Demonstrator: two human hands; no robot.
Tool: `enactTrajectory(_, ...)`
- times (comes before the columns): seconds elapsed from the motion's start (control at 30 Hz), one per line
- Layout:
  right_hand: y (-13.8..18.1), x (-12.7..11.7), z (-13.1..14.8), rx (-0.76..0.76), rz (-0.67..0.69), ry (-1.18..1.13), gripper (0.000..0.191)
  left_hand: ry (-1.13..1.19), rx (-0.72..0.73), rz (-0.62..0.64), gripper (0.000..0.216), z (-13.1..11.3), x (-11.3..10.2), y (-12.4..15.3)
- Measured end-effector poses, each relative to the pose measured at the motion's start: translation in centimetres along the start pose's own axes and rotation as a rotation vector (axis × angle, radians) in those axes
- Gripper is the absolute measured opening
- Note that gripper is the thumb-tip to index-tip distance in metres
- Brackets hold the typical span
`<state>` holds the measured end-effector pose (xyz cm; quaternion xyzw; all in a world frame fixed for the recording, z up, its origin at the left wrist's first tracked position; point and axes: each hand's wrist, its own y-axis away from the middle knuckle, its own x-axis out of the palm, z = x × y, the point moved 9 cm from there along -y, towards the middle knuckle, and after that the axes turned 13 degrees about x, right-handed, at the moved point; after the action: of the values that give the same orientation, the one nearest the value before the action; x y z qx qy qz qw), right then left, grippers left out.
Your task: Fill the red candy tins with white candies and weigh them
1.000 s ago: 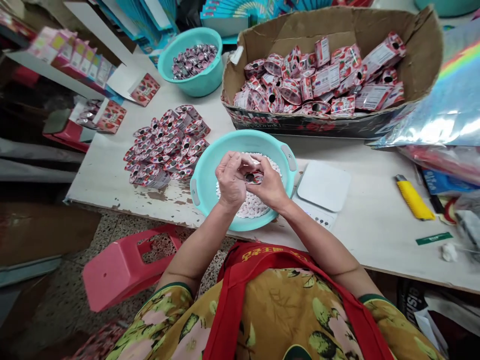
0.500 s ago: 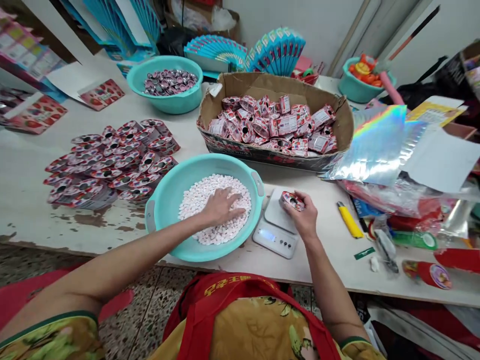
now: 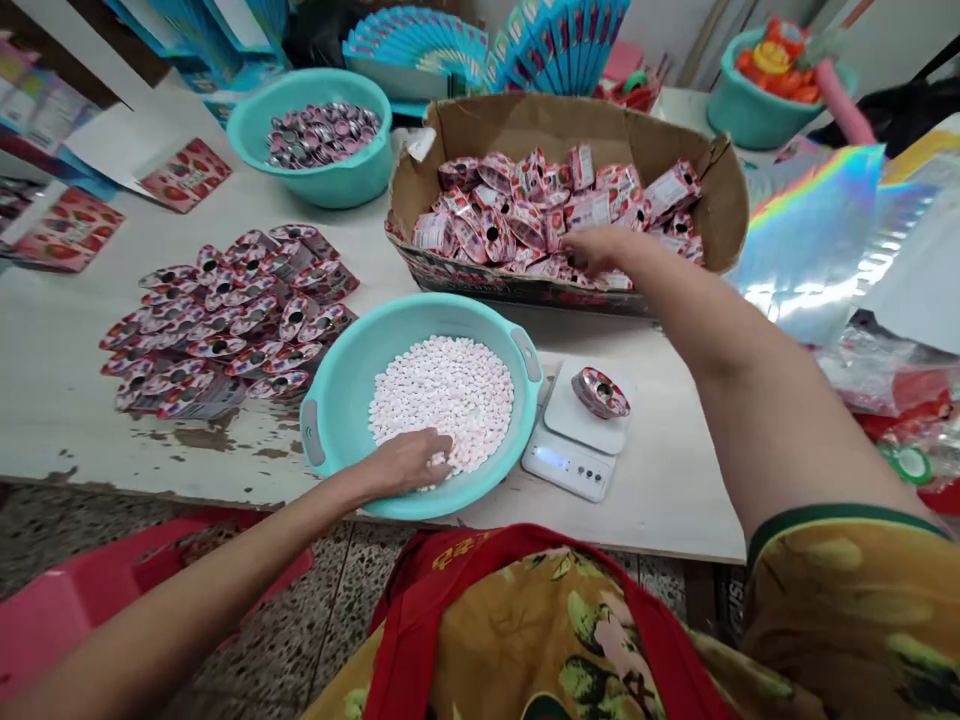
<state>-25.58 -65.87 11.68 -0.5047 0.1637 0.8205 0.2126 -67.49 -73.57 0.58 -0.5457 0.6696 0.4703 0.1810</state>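
My left hand point(image 3: 409, 464) rests inside the teal basin point(image 3: 341, 395), fingers curled into the heap of small white tablets point(image 3: 446, 395) at its near edge. My right hand point(image 3: 600, 247) reaches far into the cardboard box point(image 3: 720, 215), fingers down among the red-and-pink strawberry-print packets point(image 3: 517, 215); what it grips is hidden. A single filled packet point(image 3: 600, 392) lies on the white digital scale point(image 3: 577, 440) just right of the basin.
Rows of strawberry packets point(image 3: 225, 320) lie on the table at left. A second teal basin point(image 3: 315, 140) at the back holds metal lids. Holographic bags point(image 3: 810, 240) lie right; blue fans point(image 3: 487, 45) stand behind. A pink stool point(image 3: 45, 620) sits below left.
My right hand let go of the packet on the scale and reached into the cardboard box. My left hand slid toward the basin's near edge among the tablets.
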Motion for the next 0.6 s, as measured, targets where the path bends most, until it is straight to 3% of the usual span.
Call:
enactTrajectory(0.07,-1.0,1.4,0.0,0.005,0.022,0.086,0.017,0.056,-0.066,-0.041,0.024,1.1,-0.3,0.3)
enactTrajectory(0.17,-0.8,1.1,-0.3,0.017,0.014,0.156,0.033,0.346,-0.232,-0.195,0.021,3.0,-1.1,0.9)
enactTrajectory(0.23,0.2,-0.6,-0.8,0.040,-0.008,0.169,0.044,0.661,-0.298,-0.383,0.021,3.8,-2.0,1.4)
enactTrajectory(0.33,3.8,-4.8,-0.2,-0.008,-0.139,0.101,0.059,1.148,-0.247,-0.729,0.022,3.8,-4.1,2.3)
enactTrajectory(0.43,10.5,-8.6,2.2,-0.169,-0.262,-0.237,0.058,1.476,-0.163,-0.974,0.025,3.7,-5.4,2.6)
enactTrajectory(0.5,15.4,-9.4,3.8,-0.249,-0.290,-0.582,0.047,1.595,-0.192,-1.094,0.033,4.0,-5.2,2.3)
enactTrajectory(0.6,20.7,-6.8,5.8,-0.268,-0.241,-1.068,0.030,1.769,-0.289,-1.145,0.036,4.1,-3.9,1.1)
